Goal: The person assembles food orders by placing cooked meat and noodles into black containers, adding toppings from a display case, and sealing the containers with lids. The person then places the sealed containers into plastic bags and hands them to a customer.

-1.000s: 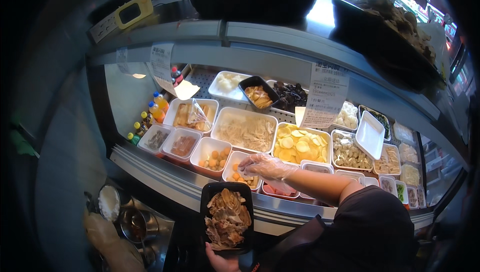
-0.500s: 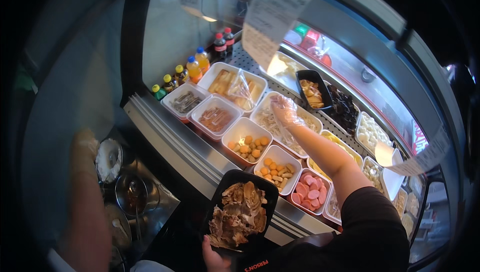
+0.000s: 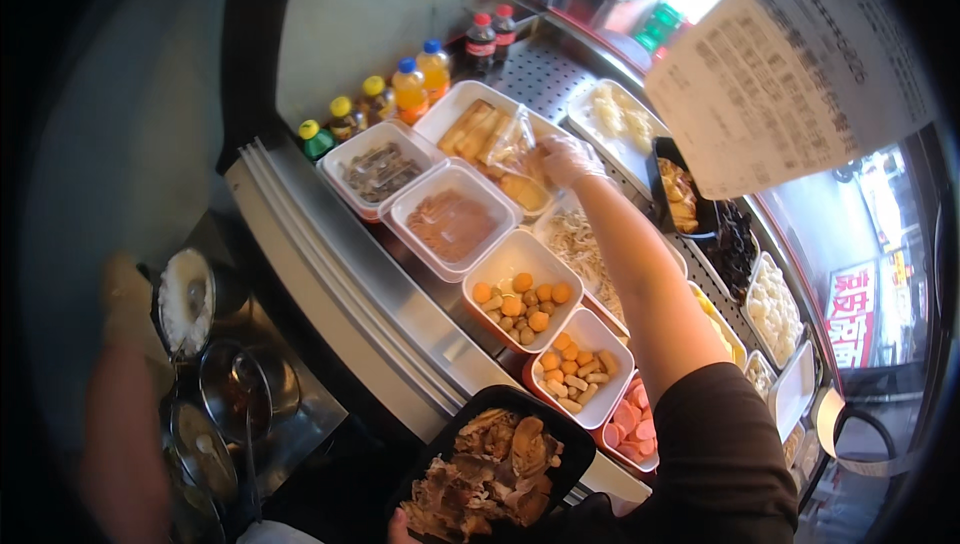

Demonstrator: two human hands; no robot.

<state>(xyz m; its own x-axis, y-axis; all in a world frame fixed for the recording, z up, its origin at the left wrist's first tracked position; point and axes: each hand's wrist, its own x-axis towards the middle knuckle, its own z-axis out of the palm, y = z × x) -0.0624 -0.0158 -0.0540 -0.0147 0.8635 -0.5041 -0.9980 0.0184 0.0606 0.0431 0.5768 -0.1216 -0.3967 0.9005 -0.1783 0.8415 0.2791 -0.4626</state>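
Note:
My right hand (image 3: 565, 159), in a clear glove, reaches far into a glass food display case. Its fingers pinch the crumpled clear plastic film (image 3: 512, 139) lying over a white tray of long fried sticks (image 3: 472, 124). At the lower edge, only a few fingers of my left hand (image 3: 400, 524) show. They hold a black tray (image 3: 445, 444) heaped with brown cooked meat pieces, close to my body and outside the case.
White containers hold brown strips (image 3: 452, 224), orange and tan balls (image 3: 520, 299), small sausages (image 3: 580, 369) and pink slices (image 3: 630, 419). Drink bottles (image 3: 405, 84) line the back left. A printed paper sheet (image 3: 790, 64) hangs top right. Metal pots (image 3: 190, 304) sit lower left beside a blurred arm (image 3: 120, 444).
My view has swung left and closer to the case. My right hand moved from the near containers up to the far tray of fried sticks and took hold of its film. The black tray stayed low.

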